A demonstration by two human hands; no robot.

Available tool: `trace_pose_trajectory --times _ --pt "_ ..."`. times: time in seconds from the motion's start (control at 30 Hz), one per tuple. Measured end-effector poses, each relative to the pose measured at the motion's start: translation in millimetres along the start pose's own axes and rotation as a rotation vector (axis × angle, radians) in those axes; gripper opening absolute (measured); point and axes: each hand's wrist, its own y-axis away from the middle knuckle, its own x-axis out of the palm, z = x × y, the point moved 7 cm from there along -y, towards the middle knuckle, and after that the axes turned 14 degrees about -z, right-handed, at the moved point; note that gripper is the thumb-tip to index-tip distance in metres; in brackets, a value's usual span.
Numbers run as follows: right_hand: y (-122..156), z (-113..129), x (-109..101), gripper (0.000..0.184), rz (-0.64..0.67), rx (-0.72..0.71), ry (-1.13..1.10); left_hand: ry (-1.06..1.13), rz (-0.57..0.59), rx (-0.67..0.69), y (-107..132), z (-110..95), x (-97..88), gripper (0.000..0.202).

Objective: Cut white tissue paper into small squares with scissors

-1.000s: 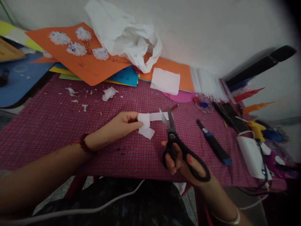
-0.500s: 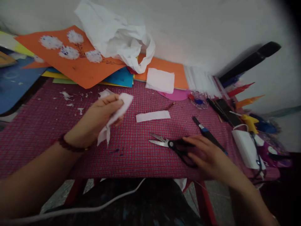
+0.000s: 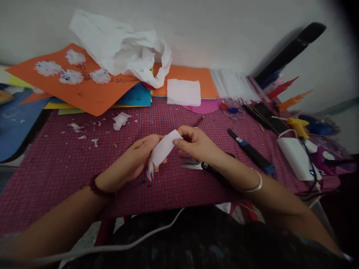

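A white tissue paper strip (image 3: 166, 148), torn or cut into tails at its lower left end, is held above the table between my hands. My left hand (image 3: 141, 155) is closed around the strip's lower part, with fingertips showing below it. At the upper right end, my right hand (image 3: 195, 141) pinches the corner between thumb and fingers. Under my right wrist lie black-handled scissors (image 3: 206, 166) with their blades parted; my forearm hides part of the handles. A torn scrap of tissue (image 3: 121, 120) lies beyond my left hand.
Behind are a crumpled white sheet (image 3: 131, 48), an orange card with white flowers (image 3: 84, 86) and a folded tissue stack (image 3: 183, 92). To the right lie a utility knife (image 3: 252, 153), a yellow glue gun (image 3: 298, 127) and a white box-like object (image 3: 298, 158). A white cable (image 3: 146, 235) crosses my lap.
My right hand has left the scissors and moved left to grip the strip's corner. My left hand has lowered slightly to the right. The loose strip on the table no longer shows.
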Motion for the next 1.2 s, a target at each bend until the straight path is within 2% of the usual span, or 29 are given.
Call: trace_pose_trajectory --times 0.1,0.17,0.23,0.3,0.4,0.47,0.53,0.63,0.73,0.83,0.93,1.0,1.1,1.2 --pt "16 7 -25 0.010 -0.019 -0.094 0.166 -0.030 -0.007 -0.083 -6 8 -5.2 0.021" --pt "44 2 -50 0.021 -0.047 -0.103 0.375 -0.004 -0.103 -0.055 -10 4 -13.9 0.013" --pt "80 -11 -80 0.019 -0.114 -0.106 0.571 0.078 -0.201 -0.030 -13 -2 -22.5 0.007" --pt "115 -26 -105 0.022 -0.185 -0.193 0.771 0.159 -0.259 -0.010 -16 -8 -28.8 0.003" --pt "150 -48 -116 0.033 -0.144 -0.351 0.935 0.228 -0.294 -0.002 -22 -12 -36.0 0.006" --pt "157 -56 -115 0.041 -0.101 -0.409 0.966 0.254 -0.293 -0.016 -27 -11 -39.3 0.012" --pt "152 -59 -112 0.050 -0.046 -0.409 0.991 0.260 -0.252 -0.027 -30 -9 -39.8 0.016" --pt "139 -60 -113 0.058 0.031 -0.323 0.994 0.212 -0.176 -0.055 -25 -9 -40.9 0.017" --pt "126 -52 -117 0.050 -0.017 -0.168 0.849 0.174 -0.173 -0.063 -14 -11 -50.4 0.030" --pt "113 -38 -108 0.048 -0.057 0.076 0.496 0.189 -0.215 -0.024 -5 -16 -65.2 0.031" --pt "97 -24 -75 0.060 0.074 0.316 0.218 0.229 -0.229 0.011 -1 -19 -76.5 0.024" --pt "79 -9 -50 0.066 0.191 0.316 0.114 0.248 -0.226 0.027 0 -22 -81.6 0.018" --pt "51 9 -17 0.073 0.364 0.230 0.038 0.254 -0.235 0.040 2 -28 -89.6 0.012" --pt "28 18 9 0.067 0.492 0.189 0.008 0.260 -0.233 0.040 2 -33 -97.6 0.013"
